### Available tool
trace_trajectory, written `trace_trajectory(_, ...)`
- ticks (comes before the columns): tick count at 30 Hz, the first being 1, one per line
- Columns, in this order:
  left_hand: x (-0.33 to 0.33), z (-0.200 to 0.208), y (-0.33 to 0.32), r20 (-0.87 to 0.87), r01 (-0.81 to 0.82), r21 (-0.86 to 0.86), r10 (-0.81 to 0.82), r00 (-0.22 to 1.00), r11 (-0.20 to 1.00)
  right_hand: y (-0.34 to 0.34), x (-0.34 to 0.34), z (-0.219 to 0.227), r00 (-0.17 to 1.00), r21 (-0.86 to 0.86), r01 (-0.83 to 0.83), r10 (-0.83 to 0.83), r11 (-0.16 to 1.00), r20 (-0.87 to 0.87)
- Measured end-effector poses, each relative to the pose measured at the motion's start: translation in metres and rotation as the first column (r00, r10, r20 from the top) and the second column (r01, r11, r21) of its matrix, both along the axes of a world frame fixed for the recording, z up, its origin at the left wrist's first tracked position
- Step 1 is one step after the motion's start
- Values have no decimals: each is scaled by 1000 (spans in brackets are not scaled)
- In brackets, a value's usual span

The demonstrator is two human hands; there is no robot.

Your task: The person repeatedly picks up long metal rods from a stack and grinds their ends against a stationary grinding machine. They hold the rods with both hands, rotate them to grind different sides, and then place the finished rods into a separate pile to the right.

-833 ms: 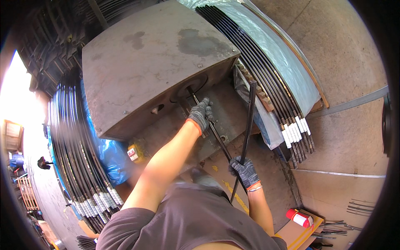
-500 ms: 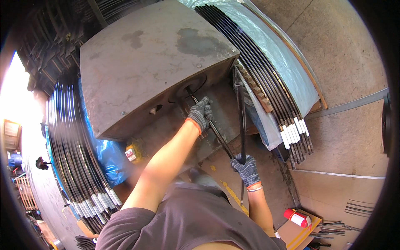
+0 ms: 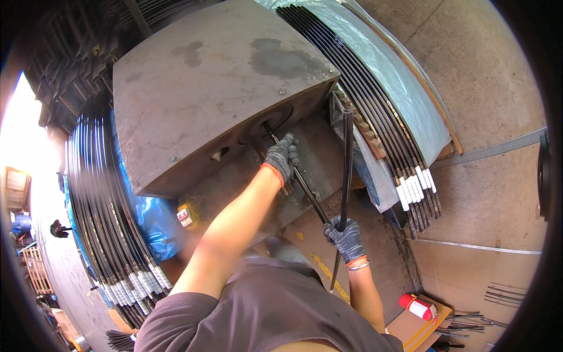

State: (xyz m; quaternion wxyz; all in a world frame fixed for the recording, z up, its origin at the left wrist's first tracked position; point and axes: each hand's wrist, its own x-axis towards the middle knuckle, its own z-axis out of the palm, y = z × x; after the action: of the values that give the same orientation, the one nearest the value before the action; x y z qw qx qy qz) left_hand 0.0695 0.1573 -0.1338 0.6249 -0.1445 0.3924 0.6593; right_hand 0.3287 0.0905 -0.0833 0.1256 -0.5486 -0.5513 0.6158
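Observation:
My left hand [image 3: 280, 159], in a grey knit glove with an orange cuff, is wrapped around a dark metal rod [image 3: 309, 194]. The rod's far end reaches into a round opening in the front of a grey metal housing [image 3: 199, 82]. Around a second, longer black rod [image 3: 347, 158], which stands steeply beside the first, the fingers of my gloved right hand [image 3: 346, 239] are closed. The near end of the first rod meets that same hand; whether it is gripped too is hidden by the fingers.
Black rods with white-wrapped ends [image 3: 404, 158] lie on plastic sheeting to the right, by a notched wooden rack [image 3: 366, 130]. More such rods [image 3: 108, 223] fill the left side near blue plastic [image 3: 153, 226]. A red cylinder [image 3: 417, 306] lies on cardboard at lower right.
The longer rod has tilted in my right hand: its top has swung right and its lower end left. My left hand and the first rod have barely shifted.

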Motion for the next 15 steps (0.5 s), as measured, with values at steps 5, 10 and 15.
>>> trace_trajectory(5,-4,1,2,-25,-13,2,13,1000,1000,3,3,2,992,-173,11,-33,985,-123)
trace_trajectory(10,-10,-6,5,-12,-11,29,11,1000,1000,4,3,-8,992,42,-114,111,993,65)
trace_trajectory(15,-4,-16,-20,3,32,169,-33,999,985,1,11,-7,957,17,-290,290,957,19)
